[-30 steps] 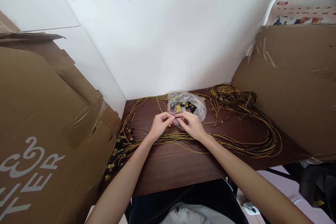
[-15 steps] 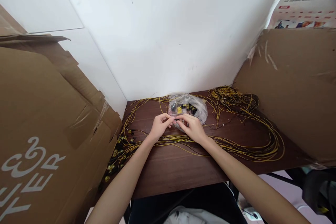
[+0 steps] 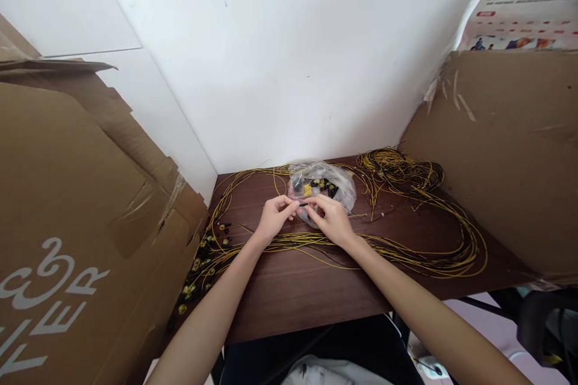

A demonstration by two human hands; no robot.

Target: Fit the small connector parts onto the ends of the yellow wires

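Note:
Between my two hands, just in front of a clear plastic bag (image 3: 347, 191), is a small black piece (image 3: 303, 204). My left hand (image 3: 273, 218) pinches its left end with thumb and fingertips, and my right hand (image 3: 333, 218) pinches the right end. Its exact kind is too small to make out. Inside the open bag lie small black and yellow parts (image 3: 321, 184). A long bundle of yellow and black wires (image 3: 311, 239) runs under my wrists across the brown table (image 3: 307, 295).
Black and yellow connector ends (image 3: 198, 264) cluster at the table's left edge. A coiled heap of wires (image 3: 397, 167) sits at the back right. Cardboard (image 3: 90, 180) stands on the left, more cardboard (image 3: 506, 156) on the right, and a white wall (image 3: 289, 72) behind.
The view has shifted very slightly. My hands stay in the same place over the bag's front, and a little more of the black piece shows between the fingertips.

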